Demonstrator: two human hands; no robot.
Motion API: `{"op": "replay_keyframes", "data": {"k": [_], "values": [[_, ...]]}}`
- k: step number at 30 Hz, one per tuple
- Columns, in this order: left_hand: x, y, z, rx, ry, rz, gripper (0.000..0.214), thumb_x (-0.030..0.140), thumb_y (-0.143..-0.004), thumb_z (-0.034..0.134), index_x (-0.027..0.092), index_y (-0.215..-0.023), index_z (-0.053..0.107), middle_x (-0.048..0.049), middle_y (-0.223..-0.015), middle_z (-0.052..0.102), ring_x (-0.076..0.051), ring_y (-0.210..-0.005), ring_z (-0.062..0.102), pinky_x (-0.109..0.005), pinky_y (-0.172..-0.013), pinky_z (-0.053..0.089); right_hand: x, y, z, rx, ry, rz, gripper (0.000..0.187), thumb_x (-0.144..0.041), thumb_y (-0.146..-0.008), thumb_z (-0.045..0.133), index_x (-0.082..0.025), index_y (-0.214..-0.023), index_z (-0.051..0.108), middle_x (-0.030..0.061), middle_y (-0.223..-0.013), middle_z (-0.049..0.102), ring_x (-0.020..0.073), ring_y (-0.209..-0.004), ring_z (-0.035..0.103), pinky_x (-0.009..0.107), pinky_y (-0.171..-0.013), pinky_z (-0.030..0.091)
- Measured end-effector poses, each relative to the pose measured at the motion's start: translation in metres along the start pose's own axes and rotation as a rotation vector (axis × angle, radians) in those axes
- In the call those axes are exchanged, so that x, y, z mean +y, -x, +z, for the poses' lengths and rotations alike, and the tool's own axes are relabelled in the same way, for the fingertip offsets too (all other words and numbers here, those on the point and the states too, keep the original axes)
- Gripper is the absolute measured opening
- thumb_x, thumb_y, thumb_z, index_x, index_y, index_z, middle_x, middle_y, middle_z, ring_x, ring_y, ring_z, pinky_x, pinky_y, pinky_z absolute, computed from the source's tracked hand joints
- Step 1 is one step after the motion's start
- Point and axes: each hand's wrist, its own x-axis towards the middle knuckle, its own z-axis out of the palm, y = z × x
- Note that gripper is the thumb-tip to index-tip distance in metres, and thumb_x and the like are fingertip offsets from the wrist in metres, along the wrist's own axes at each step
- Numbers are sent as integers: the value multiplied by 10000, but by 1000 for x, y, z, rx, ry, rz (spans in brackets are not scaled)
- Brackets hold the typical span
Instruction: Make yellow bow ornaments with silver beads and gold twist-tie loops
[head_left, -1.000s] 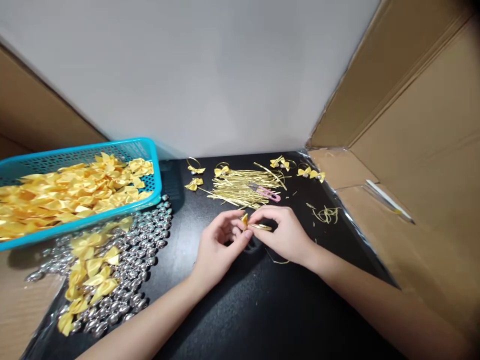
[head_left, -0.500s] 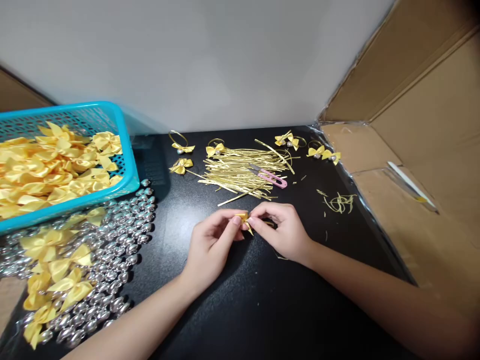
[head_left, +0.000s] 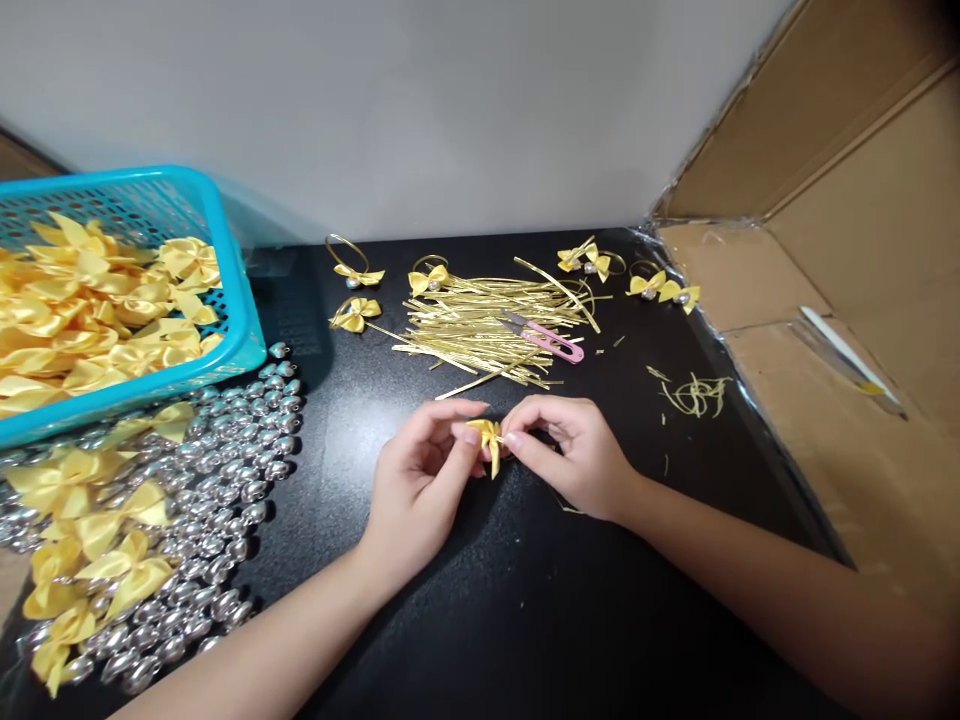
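Note:
Over the middle of the black table, my left hand [head_left: 420,480] pinches a small yellow ribbon bow [head_left: 489,436] by its left side, its index finger lifted off. My right hand [head_left: 574,450] is closed at the bow's right side, thumb and index fingertip pressed on a thin gold twist tie [head_left: 502,440] at its knot. The right fingers hide most of the tie. Just beyond both hands lies a pile of gold twist ties [head_left: 480,330], with pink-handled thread snips [head_left: 551,340] on top.
At left stands a blue basket [head_left: 240,300] of yellow bows. Silver beads [head_left: 225,480] spread before it, with several loose bows [head_left: 127,575] on them. Finished-looking bow ties [head_left: 356,315] lie along the back. Gold trimmings [head_left: 697,395] and a white-handled cutter [head_left: 851,355] are at right.
The bow has turned so that more of its loops and a hanging tail show. My left index finger has lifted away from it. The whole view has shifted slightly.

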Motion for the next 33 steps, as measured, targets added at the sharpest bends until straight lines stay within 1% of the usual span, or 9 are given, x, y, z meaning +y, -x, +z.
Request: {"op": "replay_keyframes", "data": {"k": [3, 5, 10, 12, 16, 20, 24, 29, 33], "values": [[0, 0, 0, -3, -15, 8, 120, 199, -884, 598, 235, -988, 646, 23, -705, 657, -95, -613, 622, -179, -567, 513, -1, 0, -2, -12, -43, 10, 186, -209, -868, 528, -165, -726, 639, 23, -711, 682, 119, -665, 635, 251, -642, 515], [0, 1, 0, -17, -24, 16, 95, 211, -891, 587, 231, -965, 642, 18, -709, 656, -101, -608, 618, -190, -562, 507, -1, -1, -2, -5, -57, 25, 181, -190, -861, 528, -167, -729, 650, 20, -715, 694, 116, -666, 646, 243, -636, 521], [-1, 2, -1, -42, -65, 24, 110, 238, -897, 570, 230, -985, 637, 13, -701, 621, -114, -591, 588, -216, -554, 490, -2, -3, -1, -3, -84, 42, 81, -116, -765, 596, -168, -752, 656, 9, -694, 700, 112, -634, 657, 238, -640, 551], [-1, 2, -1, -54, -67, 26, 119, 230, -897, 567, 236, -996, 631, 18, -697, 607, -113, -591, 579, -213, -553, 479, -3, -3, 0, -13, -74, 22, 57, -112, -734, 649, -163, -760, 650, 7, -695, 697, 104, -621, 649, 228, -638, 556], [0, 2, -2, -76, -58, 19, 120, 204, -904, 547, 237, -1004, 604, 25, -694, 588, -103, -595, 564, -200, -553, 460, -2, -1, 3, -8, -13, -41, 98, -113, -704, 710, -168, -746, 640, -5, -671, 684, 94, -581, 631, 208, -595, 543], [2, 1, -1, -113, -85, 49, 131, 167, -844, 606, 219, -959, 570, 12, -735, 603, -120, -652, 594, -225, -608, 480, -3, 1, 4, 57, 100, -121, 85, -132, -737, 692, -187, -702, 637, -11, -645, 680, 95, -555, 616, 216, -568, 520], [5, 1, 2, -135, -185, 97, 183, 143, -772, 654, 209, -910, 553, -13, -783, 639, -149, -700, 627, -258, -648, 497, -2, 2, 4, 74, 155, -188, 95, -114, -743, 666, -194, -704, 633, -14, -647, 672, 95, -566, 609, 218, -568, 505], [4, 1, 2, -159, -230, 142, 170, 138, -788, 644, 219, -890, 535, 15, -749, 609, -115, -643, 585, -227, -604, 470, 0, 3, 2, 60, 159, -221, 109, -113, -732, 670, -205, -762, 619, -21, -676, 656, 98, -599, 604, 224, -591, 505], [1, 1, -2, -187, -245, 107, 105, 180, -833, 628, 218, -865, 535, 30, -716, 590, -101, -619, 550, -209, -577, 442, -1, 4, 3, 44, 153, -246, 134, -109, -739, 663, -208, -805, 602, -19, -734, 654, 99, -660, 616, 229, -644, 511]]}}
